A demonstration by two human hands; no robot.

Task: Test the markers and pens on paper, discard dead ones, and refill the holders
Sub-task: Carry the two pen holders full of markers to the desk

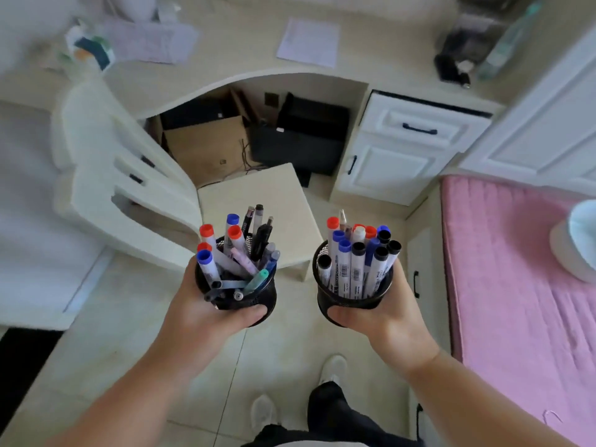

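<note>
Our left hand [206, 314] wrapped one black mesh holder [258, 295] of mixed markers and pens [240, 253], thumb curled across its front. At three o'clock, our right hand [380, 314] gripped the second holder [342, 301], its markers [358, 266] upright. Up at twelve o'clock, a paper sheet [309, 41] lay on the desk [245, 53], a chair [129, 188] at ten.
</note>
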